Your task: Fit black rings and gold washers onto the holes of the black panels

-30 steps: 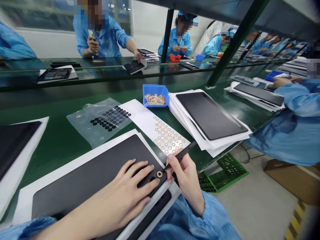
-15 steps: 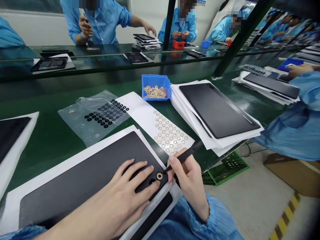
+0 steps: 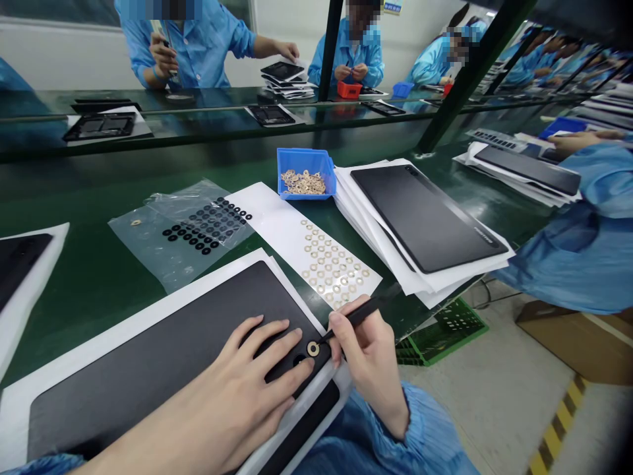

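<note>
My left hand (image 3: 232,382) lies flat on a dark grey tablet back panel (image 3: 158,356), its fingertips near a round hole by the panel's corner. My right hand (image 3: 370,373) pinches a slim black pen-like tool (image 3: 359,315). A small gold ring washer (image 3: 313,349) sits at the tool's tip, just above the hole, and seems to touch the panel. The panel rests on a white sheet (image 3: 148,303). Beyond it lies a white backing sheet of gold rings (image 3: 331,264), and a clear plastic bag (image 3: 148,244) of black rings.
A blue bin of gold rings (image 3: 305,194) and a stacked tablet panel (image 3: 425,218) stand on the green bench. A co-worker's blue sleeve (image 3: 568,264) fills the right. Beyond the bench are a glass shelf and more workers. A green crate and cardboard box sit below.
The whole view has drifted slightly, with the bench items shifting left and up. My hands stay in place on the panel, and the gold ring stays at the tool's tip.
</note>
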The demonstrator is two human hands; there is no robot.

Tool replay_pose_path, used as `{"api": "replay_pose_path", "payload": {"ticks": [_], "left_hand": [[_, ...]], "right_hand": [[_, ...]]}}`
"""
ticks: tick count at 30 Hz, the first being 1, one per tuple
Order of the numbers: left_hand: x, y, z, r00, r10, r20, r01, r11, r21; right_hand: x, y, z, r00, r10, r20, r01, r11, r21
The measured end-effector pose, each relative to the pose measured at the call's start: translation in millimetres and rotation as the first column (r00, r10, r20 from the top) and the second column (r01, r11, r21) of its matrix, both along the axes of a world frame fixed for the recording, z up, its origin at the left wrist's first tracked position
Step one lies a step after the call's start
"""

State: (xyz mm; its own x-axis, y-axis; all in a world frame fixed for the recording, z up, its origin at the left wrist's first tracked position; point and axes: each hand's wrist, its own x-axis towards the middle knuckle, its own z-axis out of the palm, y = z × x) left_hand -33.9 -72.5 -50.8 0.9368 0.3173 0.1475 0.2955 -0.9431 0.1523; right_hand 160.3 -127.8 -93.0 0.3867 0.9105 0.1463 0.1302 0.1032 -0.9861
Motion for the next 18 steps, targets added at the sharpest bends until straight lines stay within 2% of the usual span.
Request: {"api": "replay_pose_path", "payload": {"ticks": [5,8,13,18], "left_hand": [[0.1,4.0,1.1,1.0,-0.028,-0.002,0.028,0.999,0.046],[4.0,6.7,2.9,0.999,-0.037,-0.008,0.038,0.997,0.072],[11.8,8.3,5.8,0.998,-0.019,0.065,0.012,0.995,0.103],[14.6,3.9,-3.8,0.998,0.028,0.047,-0.032,0.995,0.093]], "right_hand": [[-3.7,-7.4,-7.9,0.965,-0.068,0.253,0.015,0.978,0.209],[-5.1,-8.6,-7.9,0.971,-0.099,0.218,0.048,0.973,0.226],[-4.7,-8.0,-4.4,0.991,-0.059,0.122,0.03,0.974,0.227],[-4.8,-9.9,-5.5,0.992,-0.034,0.118,0.007,0.975,0.222]]}}
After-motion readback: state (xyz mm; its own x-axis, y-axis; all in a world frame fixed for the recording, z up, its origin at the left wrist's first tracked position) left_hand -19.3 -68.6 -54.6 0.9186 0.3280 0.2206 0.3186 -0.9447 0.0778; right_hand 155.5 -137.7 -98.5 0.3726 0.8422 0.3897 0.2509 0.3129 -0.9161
